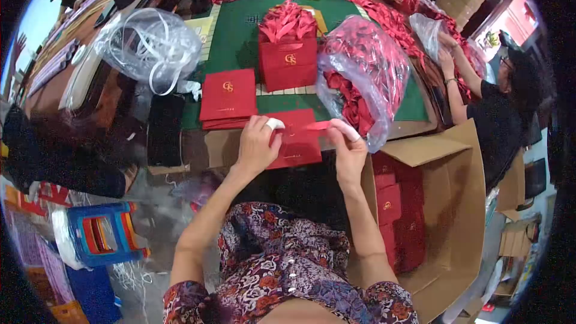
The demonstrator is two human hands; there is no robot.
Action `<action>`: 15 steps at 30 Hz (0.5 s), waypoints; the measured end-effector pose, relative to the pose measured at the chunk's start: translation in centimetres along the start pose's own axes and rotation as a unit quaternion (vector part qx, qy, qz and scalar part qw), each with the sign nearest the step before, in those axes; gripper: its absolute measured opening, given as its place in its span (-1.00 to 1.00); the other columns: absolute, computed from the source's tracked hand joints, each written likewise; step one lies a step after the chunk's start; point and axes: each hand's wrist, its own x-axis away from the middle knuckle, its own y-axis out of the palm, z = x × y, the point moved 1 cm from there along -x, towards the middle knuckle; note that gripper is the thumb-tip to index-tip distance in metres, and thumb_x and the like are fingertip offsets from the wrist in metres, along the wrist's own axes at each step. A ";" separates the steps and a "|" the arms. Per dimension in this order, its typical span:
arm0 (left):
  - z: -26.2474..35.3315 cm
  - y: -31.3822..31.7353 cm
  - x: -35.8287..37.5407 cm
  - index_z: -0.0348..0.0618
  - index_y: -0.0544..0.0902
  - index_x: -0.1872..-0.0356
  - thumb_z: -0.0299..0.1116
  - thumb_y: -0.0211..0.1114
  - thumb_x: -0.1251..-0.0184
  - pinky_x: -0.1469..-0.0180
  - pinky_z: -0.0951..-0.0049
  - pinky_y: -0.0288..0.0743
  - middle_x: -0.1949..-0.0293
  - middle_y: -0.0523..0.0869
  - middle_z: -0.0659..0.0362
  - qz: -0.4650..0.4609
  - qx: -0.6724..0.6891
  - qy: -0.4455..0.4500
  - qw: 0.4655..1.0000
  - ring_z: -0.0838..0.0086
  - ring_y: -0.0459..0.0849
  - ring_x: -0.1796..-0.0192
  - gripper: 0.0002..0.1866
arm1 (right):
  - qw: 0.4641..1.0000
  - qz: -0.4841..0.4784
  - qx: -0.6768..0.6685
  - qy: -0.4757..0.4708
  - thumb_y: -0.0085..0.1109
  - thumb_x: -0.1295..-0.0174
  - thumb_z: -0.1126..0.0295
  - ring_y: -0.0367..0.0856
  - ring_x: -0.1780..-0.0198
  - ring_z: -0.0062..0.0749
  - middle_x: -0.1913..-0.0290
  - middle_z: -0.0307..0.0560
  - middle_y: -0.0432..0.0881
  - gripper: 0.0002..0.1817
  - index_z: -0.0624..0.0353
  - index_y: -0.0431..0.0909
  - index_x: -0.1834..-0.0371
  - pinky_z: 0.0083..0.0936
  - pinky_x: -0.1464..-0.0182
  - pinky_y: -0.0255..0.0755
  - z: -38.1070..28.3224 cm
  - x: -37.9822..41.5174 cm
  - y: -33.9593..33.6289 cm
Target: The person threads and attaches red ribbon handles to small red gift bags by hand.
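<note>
A red paper gift bag (pixel 306 150) with gold print lies flat at the table's front edge. My left hand (pixel 259 142) is closed at its left side, with white wrapping on one finger. My right hand (pixel 349 155), also with a pale covered finger, pinches a short red ribbon (pixel 319 125) above the bag's upper right part. The ribbon is blurred toward its left end. To the left lies a stack of red gift bags (pixel 228 97). Behind, an upright red bag (pixel 288 63) is filled with red ribbons (pixel 287 21).
A clear plastic bag of red ribbons (pixel 366 66) stands at the right on the green mat (pixel 237 30). An open cardboard box (pixel 453 222) holding red bags is by my right arm. At left are a clear bag of white ribbon (pixel 150 45) and blue stools (pixel 102 234). Co-workers sit around.
</note>
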 end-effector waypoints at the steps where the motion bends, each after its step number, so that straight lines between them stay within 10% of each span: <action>1: 0.3 -0.5 -0.2 -0.16 0.65 0.23 -0.54 0.37 -0.07 0.01 0.14 0.51 0.23 0.65 0.02 0.000 -0.002 -0.003 1.000 0.04 0.60 0.11 -0.79 | 1.000 0.006 0.024 0.017 0.27 -0.38 0.52 0.62 0.13 -0.70 0.13 -0.29 0.74 -0.80 0.26 0.73 -0.02 -0.69 0.05 0.51 0.4 -0.3 -0.8; 15: 0.5 -3.3 1.1 -0.16 0.68 0.27 -0.29 0.50 -0.12 0.19 0.14 0.44 0.31 0.64 0.08 -0.072 -0.120 -0.007 0.990 0.12 0.59 0.22 -0.76 | 0.996 -0.016 0.049 0.077 0.19 -0.47 0.43 0.60 0.13 -0.73 0.04 -0.32 0.72 -0.75 0.20 0.68 -0.13 -0.71 0.12 0.49 5.3 -4.5 -2.6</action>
